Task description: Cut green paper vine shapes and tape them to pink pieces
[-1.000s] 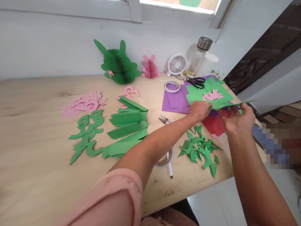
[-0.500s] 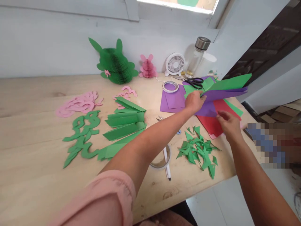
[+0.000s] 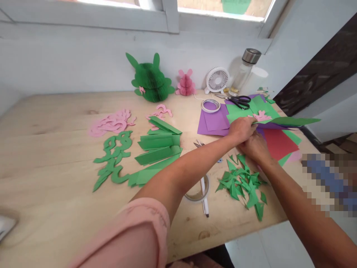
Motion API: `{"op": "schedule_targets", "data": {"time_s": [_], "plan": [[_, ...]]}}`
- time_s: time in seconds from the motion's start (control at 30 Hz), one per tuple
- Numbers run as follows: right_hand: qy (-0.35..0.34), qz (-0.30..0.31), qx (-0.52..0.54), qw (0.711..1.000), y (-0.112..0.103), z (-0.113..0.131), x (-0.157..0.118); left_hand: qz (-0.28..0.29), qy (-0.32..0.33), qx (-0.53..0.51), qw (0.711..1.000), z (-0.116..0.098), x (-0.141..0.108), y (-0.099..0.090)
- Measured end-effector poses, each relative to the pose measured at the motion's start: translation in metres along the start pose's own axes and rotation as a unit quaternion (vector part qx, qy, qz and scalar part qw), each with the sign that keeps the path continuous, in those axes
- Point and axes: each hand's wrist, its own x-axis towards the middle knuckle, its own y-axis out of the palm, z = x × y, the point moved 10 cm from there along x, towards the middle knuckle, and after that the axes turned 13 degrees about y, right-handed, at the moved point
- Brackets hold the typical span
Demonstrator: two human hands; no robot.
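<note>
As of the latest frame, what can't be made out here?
Head view:
- Right hand: fingertips and whatever they grip, hidden by the left hand and raised green sheet.
- Small pointed tool: middle hidden by the left forearm.
- White object: cut off by the left edge, unidentifiable.
- Blue shape at right: blurred into blocks.

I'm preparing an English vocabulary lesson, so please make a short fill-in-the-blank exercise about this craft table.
1. The round fan stands between the pink paper figure and a glass ____.
2. The cutting tool with black loop handles is a pair of ____.
3. The white tape roll rests on a paper sheet coloured ____.
4. The left hand holds a raised sheet whose colour is ____.

Missing words: bottle; scissors; purple; green.
</note>
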Motion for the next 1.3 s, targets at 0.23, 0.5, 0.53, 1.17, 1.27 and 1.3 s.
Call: {"op": "schedule_targets", "data": {"time_s": [0.23,0.5,0.53,1.17,1.27,1.3], "plan": [[-0.075,0.009,-0.053,0.996,-0.004,0.014,0.004,0.004,0.022,0.03,0.999,-0.002,-0.001,-0.005],[-0.083,-0.011,-0.095,0.992,-0.018,0.013,0.007,0.001,0.023,0.042,0.999,-0.001,0.001,-0.01],[-0.083,-0.012,-0.1,0.991,-0.019,0.012,0.007,0.003,0.025,0.047,0.999,-0.001,0.001,-0.01],[-0.188,-0.13,-0.175,0.958,-0.034,-0.05,-0.057,0.011,0.046,0.107,0.993,-0.002,-0.009,0.004],[-0.179,-0.126,-0.171,0.961,-0.035,-0.063,-0.066,0.005,0.037,0.095,0.995,0.0,-0.009,0.004],[-0.171,-0.124,-0.166,0.963,-0.036,-0.068,-0.069,0.004,0.035,0.092,0.995,0.001,-0.01,0.004]]}}
